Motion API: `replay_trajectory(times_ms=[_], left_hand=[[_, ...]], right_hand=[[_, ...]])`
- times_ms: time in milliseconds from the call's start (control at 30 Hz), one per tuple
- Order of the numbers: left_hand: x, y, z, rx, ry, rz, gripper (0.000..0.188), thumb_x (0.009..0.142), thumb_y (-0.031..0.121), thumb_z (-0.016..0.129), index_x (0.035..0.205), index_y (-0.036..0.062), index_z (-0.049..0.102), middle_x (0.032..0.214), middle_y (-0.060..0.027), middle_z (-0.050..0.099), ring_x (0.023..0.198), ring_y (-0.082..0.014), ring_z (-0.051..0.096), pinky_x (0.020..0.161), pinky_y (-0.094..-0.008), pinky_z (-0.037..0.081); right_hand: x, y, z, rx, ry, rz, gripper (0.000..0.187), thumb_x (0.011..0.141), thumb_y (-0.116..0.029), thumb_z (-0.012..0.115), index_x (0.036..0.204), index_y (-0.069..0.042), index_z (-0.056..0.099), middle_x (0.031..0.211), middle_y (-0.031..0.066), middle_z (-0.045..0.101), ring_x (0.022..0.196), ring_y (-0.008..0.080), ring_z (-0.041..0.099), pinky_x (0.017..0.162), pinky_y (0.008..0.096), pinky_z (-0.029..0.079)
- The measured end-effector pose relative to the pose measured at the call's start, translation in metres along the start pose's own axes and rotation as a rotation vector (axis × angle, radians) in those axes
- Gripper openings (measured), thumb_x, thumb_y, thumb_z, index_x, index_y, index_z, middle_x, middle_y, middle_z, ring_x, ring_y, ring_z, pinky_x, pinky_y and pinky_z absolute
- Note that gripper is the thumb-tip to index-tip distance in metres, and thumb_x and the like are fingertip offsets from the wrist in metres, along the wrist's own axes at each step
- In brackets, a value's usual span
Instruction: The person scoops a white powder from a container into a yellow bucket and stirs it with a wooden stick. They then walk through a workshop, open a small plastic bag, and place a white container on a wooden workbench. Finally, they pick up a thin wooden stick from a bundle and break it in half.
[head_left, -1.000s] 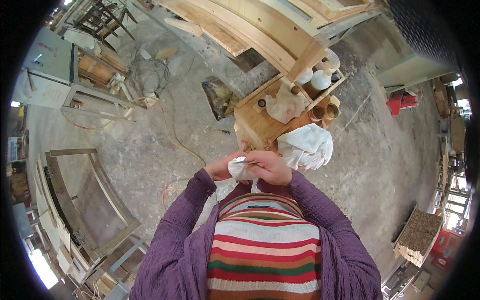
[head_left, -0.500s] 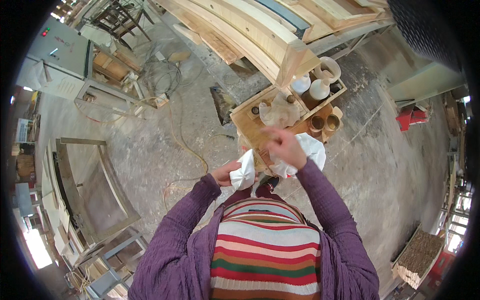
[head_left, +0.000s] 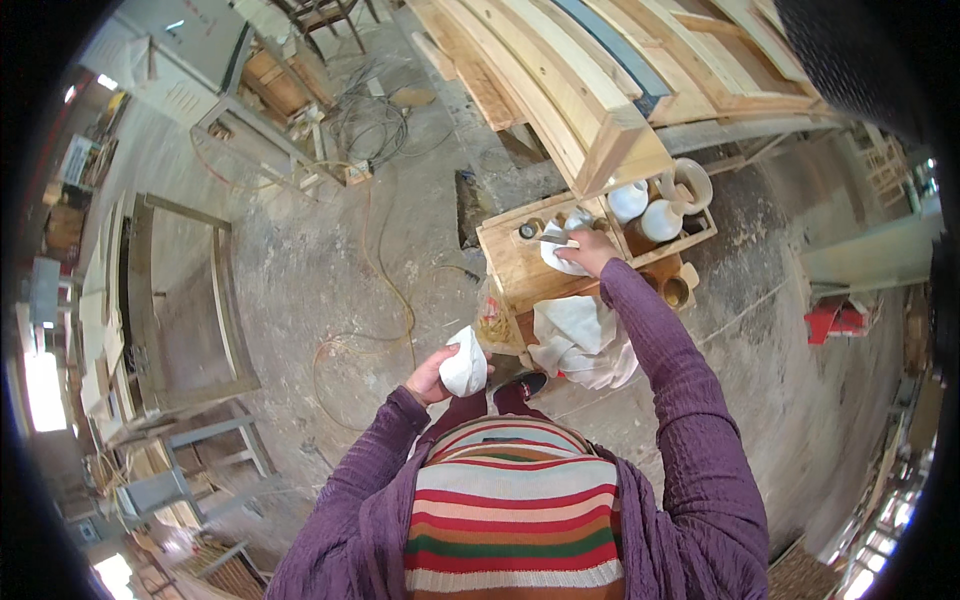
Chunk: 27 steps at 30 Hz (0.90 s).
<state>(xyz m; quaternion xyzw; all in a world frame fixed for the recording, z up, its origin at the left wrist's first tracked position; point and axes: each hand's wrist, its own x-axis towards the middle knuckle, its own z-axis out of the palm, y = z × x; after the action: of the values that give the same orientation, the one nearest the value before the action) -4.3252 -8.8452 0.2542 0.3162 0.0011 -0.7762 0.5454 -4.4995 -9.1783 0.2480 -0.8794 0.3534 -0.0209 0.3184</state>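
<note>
"What's hidden at the left fingers (head_left: 449, 353)?"
"Some of them, behind the white cloth (head_left: 464, 366)."
"And at the right fingers (head_left: 570, 256)?"
"A thin grey piece (head_left: 553, 239) by their tips is too small to identify. They cover part of a second cloth (head_left: 552, 257); their grip I can't tell."
"Between the two?"
"A clear plastic bag (head_left: 492, 322), contents indistinct."
"Anything cut off?"
"Beyond the right fingers, the wooden frame (head_left: 560, 92), by the top edge."
</note>
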Motion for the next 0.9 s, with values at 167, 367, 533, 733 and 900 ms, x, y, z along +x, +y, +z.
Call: replay_trajectory(times_ms=[167, 367, 533, 733, 900], left_hand=[[-0.002, -0.004, -0.004, -0.091, 0.113, 0.111, 0.049, 0.09, 0.037, 0.047, 0.125, 0.0029, 0.043, 0.115, -0.0176, 0.056, 0.105, -0.0329, 0.057, 0.091, -0.0424, 0.046], [0.002, -0.009, -0.01, -0.09, 0.106, 0.118, 0.044, 0.088, 0.037, 0.051, 0.12, 0.0058, 0.048, 0.111, -0.0137, 0.059, 0.102, -0.0335, 0.058, 0.088, -0.0447, 0.048], [0.013, -0.01, -0.005, -0.098, 0.194, 0.135, 0.042, 0.087, 0.033, 0.053, 0.119, 0.0065, 0.05, 0.11, -0.0114, 0.06, 0.1, -0.0283, 0.06, 0.089, -0.0426, 0.047], [0.018, -0.008, 0.005, -0.091, 0.158, 0.125, 0.041, 0.087, 0.031, 0.054, 0.12, 0.0062, 0.049, 0.11, -0.0117, 0.06, 0.099, -0.0271, 0.06, 0.089, -0.0411, 0.047], [0.01, -0.015, -0.007, -0.147, 0.167, 0.155, 0.042, 0.087, 0.03, 0.053, 0.12, 0.0042, 0.047, 0.108, -0.0161, 0.06, 0.099, -0.0306, 0.06, 0.087, -0.0414, 0.049]], right_hand=[[0.0, -0.017, -0.005, -0.056, 0.044, 0.034, 0.04, 0.081, -0.04, 0.06, 0.099, -0.004, 0.065, 0.084, 0.0197, 0.064, 0.079, 0.032, 0.064, 0.07, 0.0414, 0.049], [-0.008, 0.002, -0.003, 0.338, -0.023, 0.006, 0.029, 0.085, -0.024, 0.056, 0.096, 0.003, 0.06, 0.07, 0.0163, 0.062, 0.055, 0.0219, 0.062, 0.056, 0.0344, 0.051], [-0.004, 0.01, 0.0, 0.356, -0.037, 0.013, 0.026, 0.084, -0.019, 0.059, 0.094, 0.004, 0.056, 0.07, 0.0147, 0.061, 0.053, 0.0202, 0.061, 0.053, 0.0329, 0.048], [-0.001, 0.014, 0.01, 0.183, 0.147, 0.051, 0.025, 0.081, -0.02, 0.062, 0.09, 0.003, 0.054, 0.07, 0.014, 0.061, 0.057, 0.0219, 0.062, 0.054, 0.0339, 0.048], [0.0, 0.013, 0.001, 0.499, -0.032, 0.138, 0.023, 0.082, -0.02, 0.062, 0.089, 0.001, 0.057, 0.065, 0.0072, 0.059, 0.051, 0.0152, 0.056, 0.046, 0.0288, 0.044]])
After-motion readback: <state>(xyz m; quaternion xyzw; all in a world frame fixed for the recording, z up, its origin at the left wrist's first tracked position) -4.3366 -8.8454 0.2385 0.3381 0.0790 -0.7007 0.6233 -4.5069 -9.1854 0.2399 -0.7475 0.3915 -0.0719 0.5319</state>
